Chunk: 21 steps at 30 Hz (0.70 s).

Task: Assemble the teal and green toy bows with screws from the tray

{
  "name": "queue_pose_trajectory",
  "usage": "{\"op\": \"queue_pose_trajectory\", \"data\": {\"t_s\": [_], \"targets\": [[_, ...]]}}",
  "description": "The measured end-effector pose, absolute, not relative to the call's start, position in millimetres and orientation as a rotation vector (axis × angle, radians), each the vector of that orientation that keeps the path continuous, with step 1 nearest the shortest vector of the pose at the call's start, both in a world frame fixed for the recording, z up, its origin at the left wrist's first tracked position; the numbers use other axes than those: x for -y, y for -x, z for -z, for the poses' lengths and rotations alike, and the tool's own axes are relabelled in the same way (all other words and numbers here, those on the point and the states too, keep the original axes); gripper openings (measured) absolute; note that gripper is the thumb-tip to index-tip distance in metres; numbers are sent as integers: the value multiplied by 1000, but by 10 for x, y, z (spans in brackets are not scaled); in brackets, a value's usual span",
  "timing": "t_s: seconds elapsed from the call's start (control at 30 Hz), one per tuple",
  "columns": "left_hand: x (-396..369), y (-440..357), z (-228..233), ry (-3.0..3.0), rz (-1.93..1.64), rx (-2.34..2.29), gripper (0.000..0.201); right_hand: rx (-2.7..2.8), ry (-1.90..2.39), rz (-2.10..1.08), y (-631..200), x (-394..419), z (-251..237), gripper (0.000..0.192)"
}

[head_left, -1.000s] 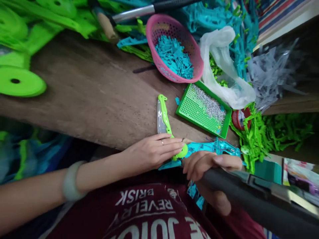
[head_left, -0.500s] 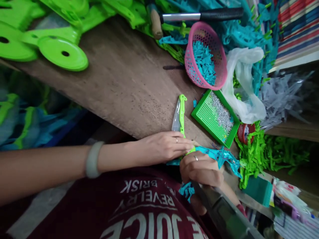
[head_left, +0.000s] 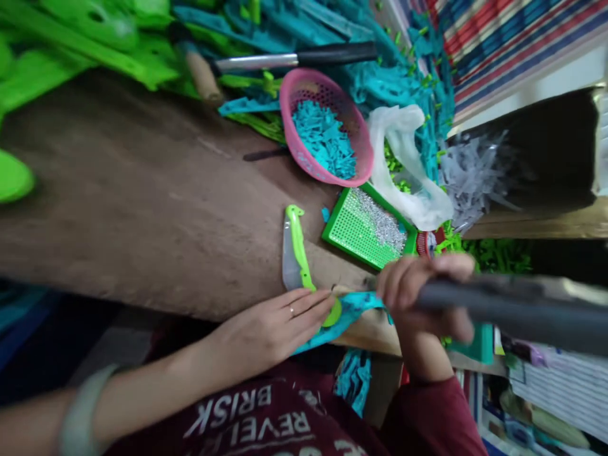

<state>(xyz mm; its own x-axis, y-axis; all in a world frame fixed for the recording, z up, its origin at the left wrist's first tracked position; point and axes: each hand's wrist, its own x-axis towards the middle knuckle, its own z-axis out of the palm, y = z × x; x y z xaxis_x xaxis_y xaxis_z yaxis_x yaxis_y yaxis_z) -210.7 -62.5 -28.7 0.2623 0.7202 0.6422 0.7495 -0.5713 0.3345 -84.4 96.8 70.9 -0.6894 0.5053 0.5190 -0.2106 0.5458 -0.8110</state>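
Note:
My left hand lies flat, fingers stretched, over a lime-green and blue plastic part at the table's front edge. A round green end shows past its fingertips, and a blue plastic piece extends to the right. Beyond the fingers sticks out a green strip with a clear blade-shaped plastic piece along it. My right hand is closed around a long dark power screwdriver, held nearly level. Its thin tip points left, above the blue piece; whether it touches anything cannot be told.
Screws lie in a green perforated tray. Behind it stand a pink basket of small blue parts and a white plastic bag. A hammer rests by heaped blue parts and green parts. Clear strips lie right.
My right hand has moved up and right with the screwdriver, swinging it from slanting down to nearly level. My left hand stays on the parts. The view has shifted.

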Motion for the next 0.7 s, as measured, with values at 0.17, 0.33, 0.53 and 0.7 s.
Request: {"op": "queue_pose_trajectory", "data": {"t_s": [0.17, 0.33, 0.53, 0.7], "targets": [[682, 1991, 355, 2386, 1169, 1474, 44, 1740, 602, -834, 1294, -1800, -505, 39], [720, 1946, 433, 2374, 1209, 1506, 43, 1675, 705, -886, 1344, -1888, -278, 36], [743, 2013, 344, 2499, 1056, 1635, 45, 1603, 554, -926, 1245, -1868, -418, 25], [691, 2140, 176, 2693, 842, 1571, 38, 1574, 767, -889, 1208, -1829, -627, 16]]}}
